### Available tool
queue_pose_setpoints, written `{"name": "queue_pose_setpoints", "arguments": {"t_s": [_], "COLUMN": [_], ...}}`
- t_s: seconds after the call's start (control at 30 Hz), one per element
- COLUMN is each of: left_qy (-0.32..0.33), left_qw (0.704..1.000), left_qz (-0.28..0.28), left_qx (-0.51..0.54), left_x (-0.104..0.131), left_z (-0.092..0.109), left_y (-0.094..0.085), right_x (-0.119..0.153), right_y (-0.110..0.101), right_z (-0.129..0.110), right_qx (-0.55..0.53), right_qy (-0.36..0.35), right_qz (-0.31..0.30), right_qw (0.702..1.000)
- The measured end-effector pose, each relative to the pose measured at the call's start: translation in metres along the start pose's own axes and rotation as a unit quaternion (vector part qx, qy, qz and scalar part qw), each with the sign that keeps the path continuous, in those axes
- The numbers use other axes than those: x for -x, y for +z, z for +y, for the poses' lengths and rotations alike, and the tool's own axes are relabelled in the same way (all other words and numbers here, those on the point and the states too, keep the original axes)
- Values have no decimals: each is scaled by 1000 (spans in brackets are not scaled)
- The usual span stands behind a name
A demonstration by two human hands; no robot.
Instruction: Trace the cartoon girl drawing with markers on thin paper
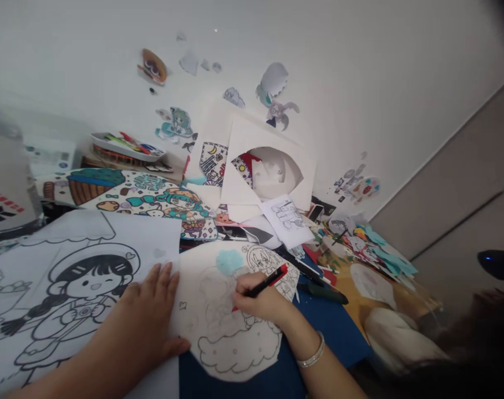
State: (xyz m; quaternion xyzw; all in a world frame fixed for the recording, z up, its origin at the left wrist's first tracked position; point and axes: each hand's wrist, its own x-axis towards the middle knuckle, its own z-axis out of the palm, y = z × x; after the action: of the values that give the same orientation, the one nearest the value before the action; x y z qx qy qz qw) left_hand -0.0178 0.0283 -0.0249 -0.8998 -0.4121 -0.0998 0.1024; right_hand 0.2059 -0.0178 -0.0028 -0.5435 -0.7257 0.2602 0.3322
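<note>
where marker (pixel 269 281) meets cutout (pixel 230 316), no lettering

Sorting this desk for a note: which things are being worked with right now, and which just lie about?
In use: right hand, red-capped marker, cut-out drawing, left hand.

Lying about: girl outline sheet, coloured cupcake drawing, marker tray, wall cut-outs.

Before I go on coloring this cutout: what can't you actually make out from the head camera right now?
- Marker tip: hidden behind the right hand, so its contact with the cutout drawing is unseen.
- Large girl drawing: cut off by the left frame edge, partly covered by the left hand.
- Dark object with a blue light: cut off at the right edge, unidentifiable.
- Wall stickers: too small and blurred.
</note>
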Motion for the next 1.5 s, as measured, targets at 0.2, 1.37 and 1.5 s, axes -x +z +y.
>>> {"name": "queue_pose_setpoints", "arguments": {"t_s": [0.2, 1.37, 1.5], "left_qy": [-23, -30, -26], "left_qw": [1000, 993, 992], "left_qz": [8, 23, 30], "left_qx": [-14, -110, -120], "left_x": [3, 22, 23], "left_z": [9, 47, 47], "left_y": [-12, -15, -15], "right_x": [-2, 20, 21], "right_y": [2, -6, -6], "right_z": [5, -15, -19], "right_qx": [12, -120, -93], "right_qy": [-26, 59, 63], "right_qz": [70, -52, -87], "right_qw": [997, 990, 990]}}
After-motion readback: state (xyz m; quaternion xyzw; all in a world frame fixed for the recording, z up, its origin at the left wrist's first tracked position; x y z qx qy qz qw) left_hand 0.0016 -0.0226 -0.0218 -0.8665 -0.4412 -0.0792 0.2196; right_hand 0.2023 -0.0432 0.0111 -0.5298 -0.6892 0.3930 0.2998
